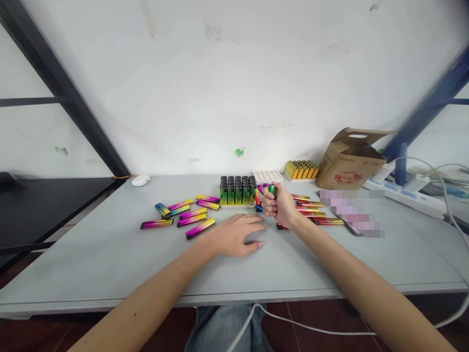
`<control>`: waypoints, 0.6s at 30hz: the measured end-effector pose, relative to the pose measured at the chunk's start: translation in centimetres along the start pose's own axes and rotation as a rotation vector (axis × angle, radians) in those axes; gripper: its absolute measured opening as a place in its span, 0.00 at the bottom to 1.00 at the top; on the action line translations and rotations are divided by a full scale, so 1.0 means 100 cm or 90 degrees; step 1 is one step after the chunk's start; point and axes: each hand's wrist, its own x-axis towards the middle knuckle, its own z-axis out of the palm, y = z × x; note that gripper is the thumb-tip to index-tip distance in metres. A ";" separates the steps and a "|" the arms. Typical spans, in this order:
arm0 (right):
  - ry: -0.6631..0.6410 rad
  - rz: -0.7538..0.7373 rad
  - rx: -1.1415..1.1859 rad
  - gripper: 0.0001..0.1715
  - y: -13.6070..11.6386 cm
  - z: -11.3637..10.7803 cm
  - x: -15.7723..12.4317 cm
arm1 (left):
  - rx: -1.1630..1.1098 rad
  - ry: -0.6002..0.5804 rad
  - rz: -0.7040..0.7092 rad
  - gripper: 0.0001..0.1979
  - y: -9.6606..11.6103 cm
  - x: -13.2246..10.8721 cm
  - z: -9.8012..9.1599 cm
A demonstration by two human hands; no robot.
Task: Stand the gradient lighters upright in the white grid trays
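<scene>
Below the near edge of the desk [110, 274] a white cable [249, 320] runs across my jeans [220, 325]. Both forearms reach in over that edge. My left hand [236, 235] lies palm down on the bare desktop near the middle, fingers spread flat and holding nothing. Just beyond it to the right, my right hand [279, 205] is closed in a fist around a lighter [272, 189] — only its green top shows above my fingers, held upright.

Behind that fist, toward the far edge, a tray of lighters [238, 190] stands packed in rows, black caps up. Loose rainbow lighters [185, 215] lie scattered flat to the left of my left hand, well apart from it, and another loose batch [315, 212] lies to the right of my right wrist. Farther back sit an empty white tray [268, 176], a block of yellow lighters [301, 170] and an open cardboard box [350, 159]. A white power strip [406, 195] lies by the right edge — a white mouse [140, 180] near the far left corner.
</scene>
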 end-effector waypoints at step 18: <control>0.036 -0.168 -0.190 0.23 0.010 -0.013 0.006 | 0.001 -0.006 -0.016 0.21 0.001 -0.001 0.000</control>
